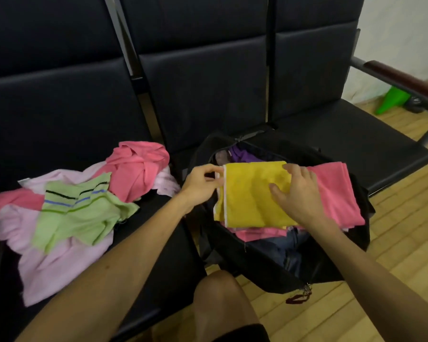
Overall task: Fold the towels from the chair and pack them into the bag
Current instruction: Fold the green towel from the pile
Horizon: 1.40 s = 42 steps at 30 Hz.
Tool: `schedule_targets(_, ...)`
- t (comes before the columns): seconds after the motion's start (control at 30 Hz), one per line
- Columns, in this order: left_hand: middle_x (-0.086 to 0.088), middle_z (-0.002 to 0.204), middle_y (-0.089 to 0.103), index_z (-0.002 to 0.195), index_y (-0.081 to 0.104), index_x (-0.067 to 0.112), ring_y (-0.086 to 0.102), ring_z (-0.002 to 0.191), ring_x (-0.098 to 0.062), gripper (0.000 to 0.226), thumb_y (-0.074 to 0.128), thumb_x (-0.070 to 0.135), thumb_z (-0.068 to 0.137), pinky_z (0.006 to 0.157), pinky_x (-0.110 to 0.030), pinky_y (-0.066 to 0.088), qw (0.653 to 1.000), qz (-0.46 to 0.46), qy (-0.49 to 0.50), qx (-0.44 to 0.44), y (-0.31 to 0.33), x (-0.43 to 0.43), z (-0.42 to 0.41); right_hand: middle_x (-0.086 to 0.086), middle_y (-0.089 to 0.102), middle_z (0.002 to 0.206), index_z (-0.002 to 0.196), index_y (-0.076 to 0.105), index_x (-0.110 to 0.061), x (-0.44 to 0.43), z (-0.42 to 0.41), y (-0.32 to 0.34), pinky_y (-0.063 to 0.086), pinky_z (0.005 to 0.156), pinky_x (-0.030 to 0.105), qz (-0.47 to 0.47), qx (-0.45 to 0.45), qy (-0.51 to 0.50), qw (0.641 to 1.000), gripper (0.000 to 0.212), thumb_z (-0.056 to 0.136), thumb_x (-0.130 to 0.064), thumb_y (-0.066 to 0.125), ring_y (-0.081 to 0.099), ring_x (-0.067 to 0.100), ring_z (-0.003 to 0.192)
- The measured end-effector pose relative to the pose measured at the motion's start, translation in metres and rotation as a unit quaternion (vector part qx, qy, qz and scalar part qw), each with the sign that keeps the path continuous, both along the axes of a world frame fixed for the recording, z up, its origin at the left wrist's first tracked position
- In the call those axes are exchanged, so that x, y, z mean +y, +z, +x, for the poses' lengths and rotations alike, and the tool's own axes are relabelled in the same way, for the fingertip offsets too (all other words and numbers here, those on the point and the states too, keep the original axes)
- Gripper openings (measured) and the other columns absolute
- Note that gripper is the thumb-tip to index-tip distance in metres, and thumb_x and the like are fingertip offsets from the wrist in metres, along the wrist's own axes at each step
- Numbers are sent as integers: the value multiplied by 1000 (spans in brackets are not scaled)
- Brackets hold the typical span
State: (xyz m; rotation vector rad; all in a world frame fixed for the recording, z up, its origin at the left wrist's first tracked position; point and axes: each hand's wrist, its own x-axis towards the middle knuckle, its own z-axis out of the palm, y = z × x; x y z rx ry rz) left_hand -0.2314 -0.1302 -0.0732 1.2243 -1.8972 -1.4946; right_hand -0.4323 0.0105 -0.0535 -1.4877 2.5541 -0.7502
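Packing step: we set the folded yellow towel point(252, 193) on a folded pink towel point(331, 191) in the open black fabric bag point(257, 262), centre-right. Left hand point(200, 186) pinches its left edge; right hand point(299, 193) presses flat, fingers spread. Next, prob.: release, then reach left for the loose pink/lilac/green towel heap point(79, 208) on the black padded chair seat point(153, 201). Wood floor point(400, 243) near right.

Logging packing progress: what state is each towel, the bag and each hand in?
bag: open, partly filled.
yellow towel: folded, topmost in the bag.
folded pink towel: under the yellow towel.
green striped towel: unfolded, on the chair.
crumpled pink towel: unfolded, on the chair.
pale pink towel: unfolded, under the green one.
left hand: pinches the yellow towel's corner.
right hand: rests on the yellow towel.
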Motion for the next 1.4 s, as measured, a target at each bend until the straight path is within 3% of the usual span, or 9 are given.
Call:
schedule_targets(0.07,4,105,70,100,69,28,68,89,-10,17,66,12,94,71,-25,54,999,-3,40,28,17,5,37,12,62,110,111,64,-8,-1,43,8,34,95,33,-73,-6,85,994,38,82,-31,73,51,30,110)
schedule_targets(0.2,-9,84,68,99,69,4,67,62,-9,7,64,6,94,57,-22,56,982,32,173,70,14,26,130,1,67,102,100,68,-15,-16,137,-6,40,90,26,-43,-110,203,972,23,85,-30,74,58,18,102)
schedule_targets(0.43,-11,79,69,80,68,9,62,53,-17,9,71,9,88,49,-28,50,945,24,319,-74,-51,10,262,-6,70,105,114,66,-21,-74,257,-54,52,93,28,95,-243,233,937,26,89,-27,71,65,8,99)
schedule_targets(0.6,4,77,68,80,70,13,63,74,-15,8,68,11,87,65,-23,43,936,-70,269,-217,-70,-20,292,-3,71,105,114,67,-19,-122,307,-76,50,96,35,125,-250,236,931,25,90,-17,66,65,15,99)
schedule_targets(0.77,-5,109,69,109,71,14,66,98,-28,22,68,16,88,80,-36,52,917,-119,182,-335,-99,-52,301,6,63,129,130,61,-13,-171,352,-107,46,101,35,134,-191,256,938,37,93,-12,60,58,24,118)
schedule_targets(1.03,-8,109,62,107,72,12,59,102,-29,20,56,18,96,78,-35,47,895,-218,129,-368,-115,-64,301,7,59,113,108,68,-11,-195,348,-136,48,85,42,111,-57,209,970,22,93,-12,52,47,29,114)
schedule_targets(1.2,-6,105,60,109,57,12,55,98,-30,20,61,20,91,77,-40,45,890,-235,136,-365,-114,-55,308,1,67,97,105,64,-15,-188,346,-121,51,78,33,117,-304,180,928,16,93,-16,53,63,19,91)
schedule_targets(1.3,-3,106,64,106,59,15,56,97,-28,20,63,25,89,76,-37,41,880,-248,133,-382,-108,-46,313,4,68,104,108,60,-12,-182,350,-104,56,88,34,107,-481,141,859,16,94,-13,56,71,16,89)
schedule_targets(1.4,-1,104,65,106,63,17,58,92,-28,20,68,22,87,75,-40,46,891,-269,153,-332,-89,-36,312,1,67,93,106,58,-5,-174,350,-61,55,75,23,80,-586,148,793,10,97,-6,53,74,16,79)
